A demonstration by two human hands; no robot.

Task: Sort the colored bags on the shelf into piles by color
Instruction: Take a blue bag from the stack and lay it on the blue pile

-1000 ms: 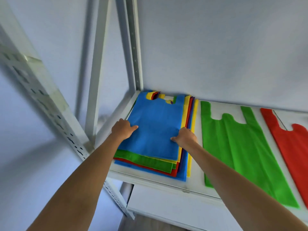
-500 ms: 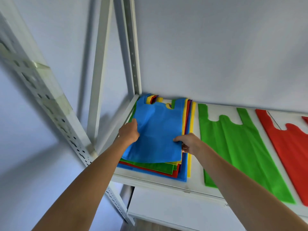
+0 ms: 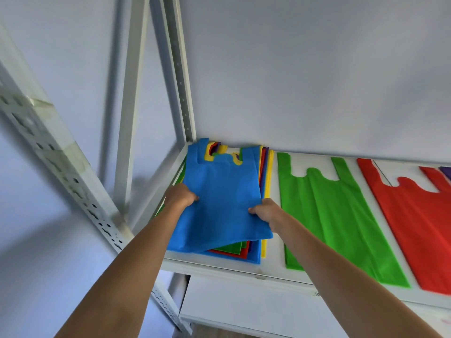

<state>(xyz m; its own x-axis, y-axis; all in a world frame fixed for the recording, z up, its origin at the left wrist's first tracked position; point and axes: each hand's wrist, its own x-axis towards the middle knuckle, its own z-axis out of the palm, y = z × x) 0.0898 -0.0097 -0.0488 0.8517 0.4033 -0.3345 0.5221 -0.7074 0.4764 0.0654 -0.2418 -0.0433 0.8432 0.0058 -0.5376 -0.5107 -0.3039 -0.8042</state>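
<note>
A blue bag [image 3: 222, 201] is lifted off the top of a mixed stack of coloured bags [image 3: 246, 252] at the left end of the white shelf [image 3: 273, 267]. My left hand [image 3: 181, 196] grips the blue bag's left edge and my right hand [image 3: 266, 213] grips its right edge. Yellow, red, green, purple and blue edges show under it. A green bag [image 3: 329, 220] lies flat to the right of the stack. Further right lies a red bag [image 3: 415, 228].
A white perforated shelf post [image 3: 180, 76] rises at the back left corner, and another upright [image 3: 61, 172] slants across the near left. The grey wall stands close behind the shelf. A purple scrap [image 3: 447, 171] shows at the far right edge. A lower white shelf [image 3: 244, 306] sits beneath.
My hands went from resting on the top blue bag to pinching its two sides. The bag has risen off the stack and its lower edge now hangs toward me.
</note>
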